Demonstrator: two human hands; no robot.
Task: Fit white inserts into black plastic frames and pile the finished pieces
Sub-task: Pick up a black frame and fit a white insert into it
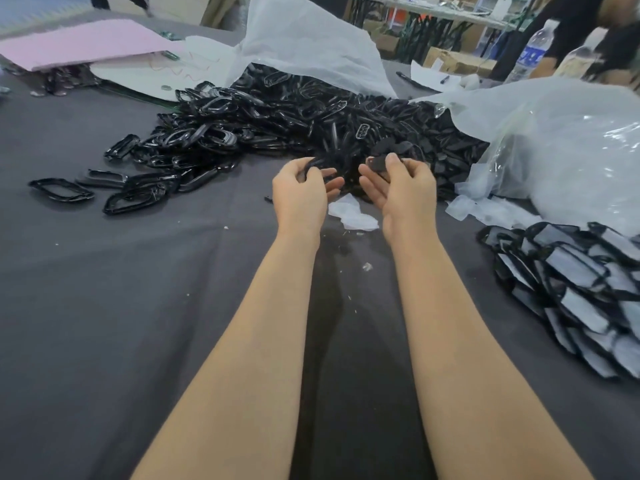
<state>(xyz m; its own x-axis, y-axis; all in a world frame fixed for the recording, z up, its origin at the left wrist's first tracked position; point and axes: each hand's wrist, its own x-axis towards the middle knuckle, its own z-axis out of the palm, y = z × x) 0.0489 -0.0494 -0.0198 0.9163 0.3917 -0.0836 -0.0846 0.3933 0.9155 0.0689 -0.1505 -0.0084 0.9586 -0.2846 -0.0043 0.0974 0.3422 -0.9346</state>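
Observation:
A big heap of black plastic frames (277,116) covers the far middle of the grey table (104,306). At the heap's near edge my left hand (299,195) grips a black frame (317,164) between thumb and fingers. Beside it my right hand (401,188) pinches a small black piece (379,163); I cannot tell what kind of piece it is. A pile of finished frames with white inserts (571,289) lies at the right. Thin white scraps (351,214) lie on the cloth between my wrists.
Loose frames (62,189) are scattered to the left. Clear plastic bags (571,140) bulge at the right and behind the heap. A pink sheet (79,43) lies far left. A water bottle (531,51) and another person stand at the far right.

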